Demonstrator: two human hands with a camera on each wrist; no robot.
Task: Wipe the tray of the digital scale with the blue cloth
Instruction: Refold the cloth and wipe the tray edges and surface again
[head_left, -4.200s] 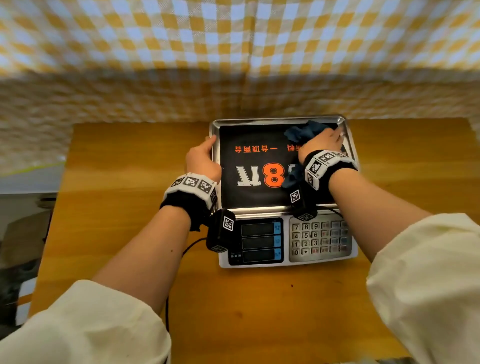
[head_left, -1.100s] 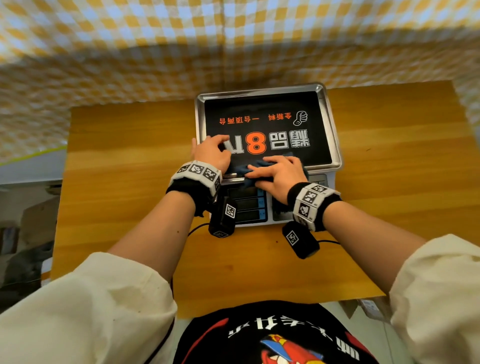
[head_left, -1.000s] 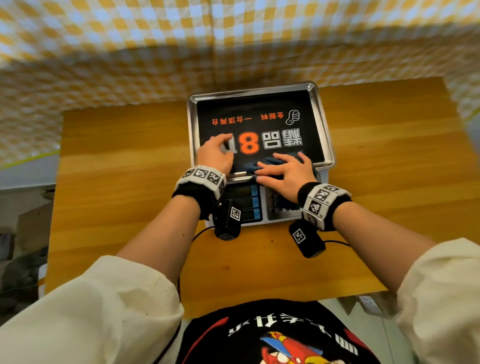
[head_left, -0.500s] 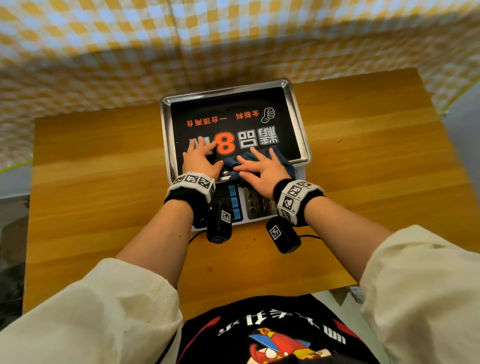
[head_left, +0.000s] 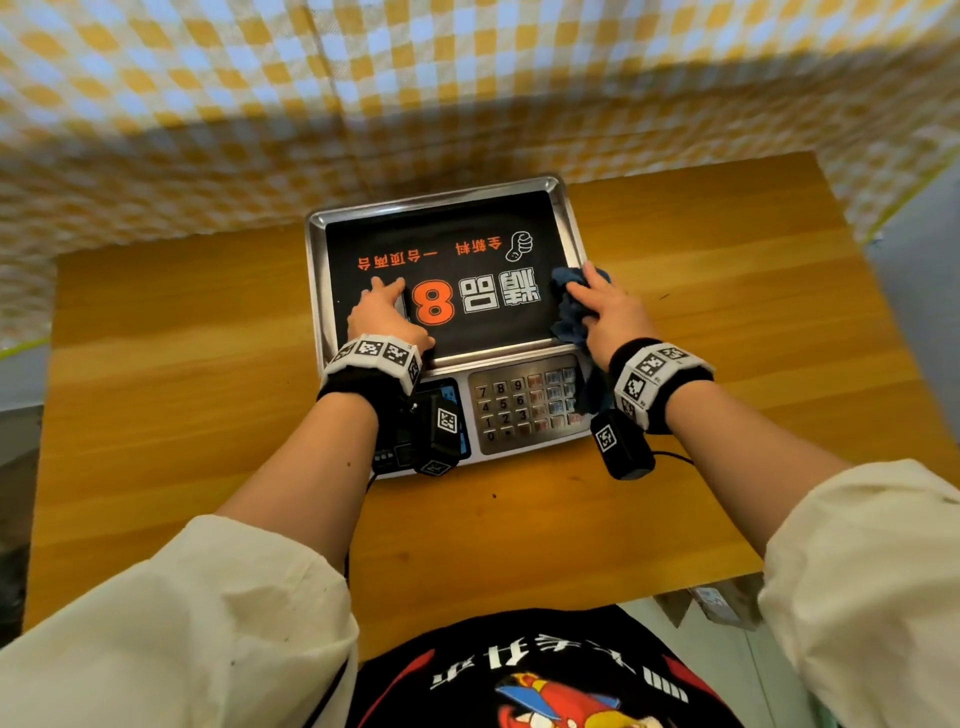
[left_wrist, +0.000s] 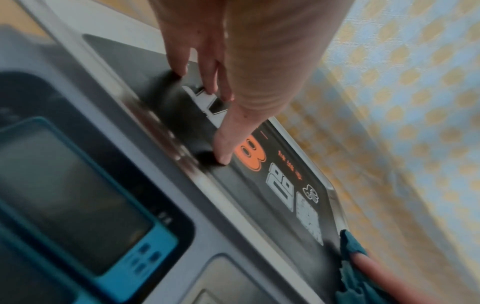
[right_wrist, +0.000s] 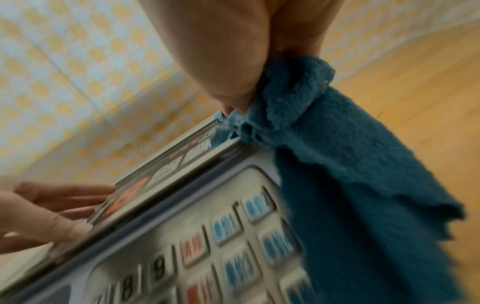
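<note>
The digital scale's steel tray (head_left: 316, 291) carries a black sticker with an orange 8. My left hand (head_left: 382, 312) lies flat on the tray's near left part, fingers straight and pressing down; in the left wrist view its fingertips (left_wrist: 223, 159) touch the black surface. My right hand (head_left: 597, 301) grips the bunched blue cloth (head_left: 566, 306) against the tray's right rim. In the right wrist view the blue cloth (right_wrist: 337, 164) hangs down past the tray rim (right_wrist: 182, 156) and beside the keypad. The cloth (left_wrist: 353, 246) also shows at the tray's corner.
The scale's keypad (head_left: 524, 405) and blue display panel (left_wrist: 78, 195) face me on the near side. The scale stands on a wooden table (head_left: 182, 389). A yellow checked curtain (head_left: 467, 93) hangs right behind it. A black cable (head_left: 670, 457) trails from my right wrist.
My right hand has carried the cloth from the tray's near middle edge to its right rim. My left hand stays pressed on the tray's near left.
</note>
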